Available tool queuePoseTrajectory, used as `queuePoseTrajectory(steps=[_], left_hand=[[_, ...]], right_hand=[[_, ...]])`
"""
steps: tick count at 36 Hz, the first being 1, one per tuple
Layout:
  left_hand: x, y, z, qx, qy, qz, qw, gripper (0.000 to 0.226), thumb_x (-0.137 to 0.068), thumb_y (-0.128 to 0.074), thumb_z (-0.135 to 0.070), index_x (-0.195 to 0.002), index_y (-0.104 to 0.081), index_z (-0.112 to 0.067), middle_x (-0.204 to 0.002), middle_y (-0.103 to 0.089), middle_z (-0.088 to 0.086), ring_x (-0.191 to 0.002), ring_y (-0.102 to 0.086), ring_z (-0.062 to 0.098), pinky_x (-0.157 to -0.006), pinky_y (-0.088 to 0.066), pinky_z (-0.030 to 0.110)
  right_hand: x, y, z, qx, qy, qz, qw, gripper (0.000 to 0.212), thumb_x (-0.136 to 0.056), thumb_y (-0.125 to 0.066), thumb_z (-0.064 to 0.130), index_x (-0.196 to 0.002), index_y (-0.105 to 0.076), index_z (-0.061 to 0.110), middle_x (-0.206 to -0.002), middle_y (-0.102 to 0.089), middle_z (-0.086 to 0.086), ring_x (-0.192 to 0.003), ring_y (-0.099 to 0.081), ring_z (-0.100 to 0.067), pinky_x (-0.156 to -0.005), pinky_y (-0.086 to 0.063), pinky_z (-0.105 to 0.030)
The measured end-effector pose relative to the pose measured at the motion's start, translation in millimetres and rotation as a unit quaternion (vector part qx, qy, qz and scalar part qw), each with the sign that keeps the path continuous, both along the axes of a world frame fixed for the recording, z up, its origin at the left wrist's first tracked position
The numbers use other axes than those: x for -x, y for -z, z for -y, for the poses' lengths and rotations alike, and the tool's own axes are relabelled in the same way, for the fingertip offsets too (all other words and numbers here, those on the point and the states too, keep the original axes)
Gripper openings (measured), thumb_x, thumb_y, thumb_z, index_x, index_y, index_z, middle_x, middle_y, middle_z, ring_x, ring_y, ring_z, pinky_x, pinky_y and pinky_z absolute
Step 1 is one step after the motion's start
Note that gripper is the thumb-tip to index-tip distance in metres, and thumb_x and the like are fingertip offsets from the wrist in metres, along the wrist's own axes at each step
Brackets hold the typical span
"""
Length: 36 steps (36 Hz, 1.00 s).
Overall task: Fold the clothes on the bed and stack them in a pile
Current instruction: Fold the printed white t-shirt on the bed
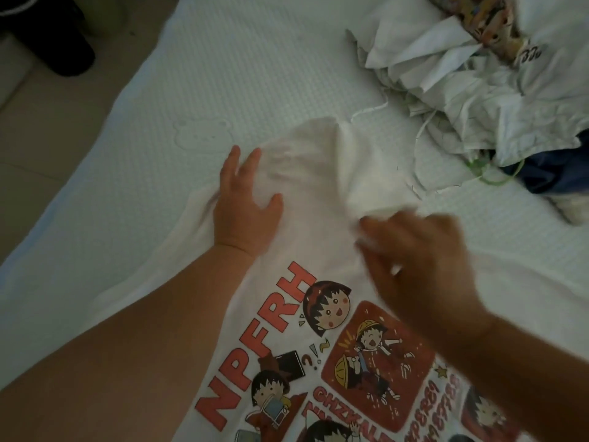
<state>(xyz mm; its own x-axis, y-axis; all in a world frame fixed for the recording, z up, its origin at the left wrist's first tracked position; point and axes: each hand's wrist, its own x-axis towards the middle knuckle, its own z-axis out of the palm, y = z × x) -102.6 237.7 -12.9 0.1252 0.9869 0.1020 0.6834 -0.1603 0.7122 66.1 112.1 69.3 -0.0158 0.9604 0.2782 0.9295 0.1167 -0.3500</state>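
A white T-shirt (318,193) with red letters and cartoon prints lies spread on the bed, print side up. My left hand (243,202) rests flat on its upper left part with straight fingers. My right hand (417,260), blurred by motion, pinches a bunched fold of the shirt's cloth near the middle. A heap of unfolded clothes (478,84), mostly white with a colourful printed piece and a dark blue one, lies at the upper right of the bed.
The bed (223,74) has a white textured cover. Its left edge runs diagonally beside a beige tiled floor (47,122). A dark object (47,36) sits on the floor at the top left. Thin cords trail from the heap.
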Motion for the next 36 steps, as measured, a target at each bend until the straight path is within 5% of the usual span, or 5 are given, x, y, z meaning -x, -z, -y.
queuePoseTrajectory(steps=[5,9,21,29,36], left_hand=[[40.4,-31.6,22.8,0.166,-0.214,0.281,0.921,0.007,-0.083,-0.063,-0.026,-0.087,-0.067,-0.022,-0.090,-0.070,-0.004,-0.081,-0.070,0.014,-0.075,-0.055,0.028],[78.9,-35.7,61.8,0.440,-0.227,0.379,0.781,0.045,-0.084,-0.055,-0.056,-0.100,-0.062,-0.014,-0.083,-0.074,0.004,-0.078,-0.072,0.018,-0.060,-0.054,0.030],[52.6,-53.4,106.2,0.368,-0.137,0.058,0.918,0.035,-0.080,-0.068,-0.033,-0.108,-0.058,-0.016,-0.093,-0.062,-0.007,-0.079,-0.058,0.009,-0.069,-0.047,0.028],[77.2,-76.5,146.6,0.334,-0.231,0.200,0.892,0.008,-0.081,-0.064,-0.020,-0.073,-0.063,-0.024,-0.077,-0.067,-0.004,-0.077,-0.064,0.019,-0.067,-0.053,0.036],[109.4,-58.5,170.5,0.386,-0.276,0.166,0.864,0.003,-0.081,-0.064,-0.018,-0.079,-0.064,-0.021,-0.091,-0.067,0.008,-0.088,-0.064,0.030,-0.079,-0.054,0.045]], right_hand=[[67.0,10.8,52.2,0.243,-0.171,0.016,0.955,0.065,-0.055,-0.085,0.035,-0.114,-0.059,0.032,-0.083,-0.068,0.012,-0.069,-0.061,-0.008,-0.068,-0.050,-0.028],[92.3,34.8,74.0,0.372,-0.211,0.032,0.903,0.063,-0.087,-0.058,0.029,-0.141,-0.024,0.030,-0.121,-0.049,-0.004,-0.110,-0.044,-0.024,-0.102,-0.029,-0.042],[72.8,24.5,108.2,0.273,0.073,-0.111,0.953,0.037,-0.085,-0.059,0.033,-0.121,-0.057,0.024,-0.114,-0.051,0.007,-0.105,-0.043,-0.007,-0.095,-0.031,-0.027],[64.9,15.2,111.5,0.407,0.384,-0.557,0.613,0.011,-0.085,-0.066,0.024,-0.091,-0.063,0.015,-0.092,-0.068,-0.011,-0.088,-0.066,-0.029,-0.081,-0.056,-0.039],[100.8,15.5,118.8,0.393,0.396,-0.644,0.523,0.013,-0.083,-0.068,0.017,-0.084,-0.062,0.005,-0.086,-0.067,-0.011,-0.079,-0.065,-0.023,-0.072,-0.056,-0.032]])
